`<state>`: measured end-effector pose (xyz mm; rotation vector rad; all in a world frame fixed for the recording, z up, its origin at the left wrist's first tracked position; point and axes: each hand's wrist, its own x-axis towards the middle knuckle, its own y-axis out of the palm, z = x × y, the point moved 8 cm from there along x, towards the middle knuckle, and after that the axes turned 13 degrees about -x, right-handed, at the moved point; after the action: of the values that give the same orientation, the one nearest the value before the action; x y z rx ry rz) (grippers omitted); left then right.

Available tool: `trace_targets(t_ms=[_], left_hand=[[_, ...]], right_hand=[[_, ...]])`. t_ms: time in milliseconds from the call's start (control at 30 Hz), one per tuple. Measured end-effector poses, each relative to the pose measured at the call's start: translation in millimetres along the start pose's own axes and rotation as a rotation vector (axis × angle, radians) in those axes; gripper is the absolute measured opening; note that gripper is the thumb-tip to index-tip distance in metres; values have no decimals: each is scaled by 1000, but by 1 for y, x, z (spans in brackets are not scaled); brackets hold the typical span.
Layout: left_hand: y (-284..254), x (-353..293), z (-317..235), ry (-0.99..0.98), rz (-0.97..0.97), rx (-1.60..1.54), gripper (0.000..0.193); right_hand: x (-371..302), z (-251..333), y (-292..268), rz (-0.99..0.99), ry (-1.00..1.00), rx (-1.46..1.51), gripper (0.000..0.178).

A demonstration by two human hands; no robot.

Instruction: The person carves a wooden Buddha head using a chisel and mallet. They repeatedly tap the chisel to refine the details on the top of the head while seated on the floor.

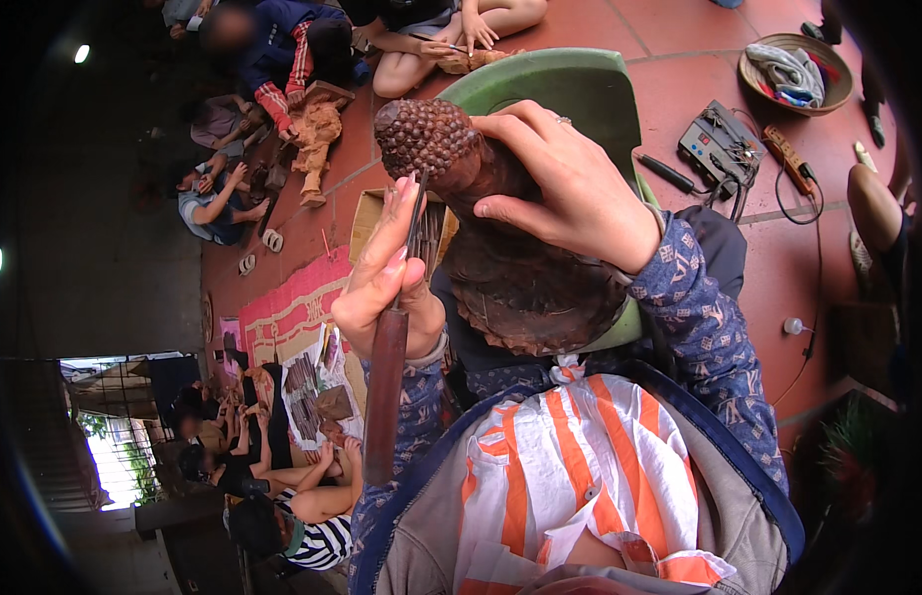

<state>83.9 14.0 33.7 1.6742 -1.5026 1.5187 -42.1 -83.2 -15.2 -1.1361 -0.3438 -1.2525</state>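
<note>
A dark brown wooden statue (535, 297) leans across my lap, its head (421, 139) covered in small round knobs. My left hand (386, 293) is closed round a carving chisel (386, 387) with a reddish-brown wooden handle. Its thin metal blade points up and meets the lower edge of the knobbed head; the exact tip is hard to make out. Over the statue's neck and shoulder lies my right hand (580, 188), thumb and fingers gripping it. Behind and beneath the statue is a green plastic basin-like thing (580, 84).
A cardboard box (367, 223) with several tools stands beyond my left hand, and more tools lie on paper (304, 397). To the right are a grey control box (722, 149), a power strip (790, 161) with cords and a basket (838, 94) of cloths. Several people sit around, some with carvings (317, 139).
</note>
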Motion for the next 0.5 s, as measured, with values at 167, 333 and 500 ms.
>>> trace_targets(t_ms=[167,333,500], left_hand=[[-1,-1,-2,11,-86,5,22],[4,-2,0,21,-46,-18,20],[3,2,-4,24,10,-70,17]], right_hand=[[1,3,2,3,-12,-9,61],[-2,0,2,-3,-15,-14,62],[-1,-1,1,11,-9,-2,61]])
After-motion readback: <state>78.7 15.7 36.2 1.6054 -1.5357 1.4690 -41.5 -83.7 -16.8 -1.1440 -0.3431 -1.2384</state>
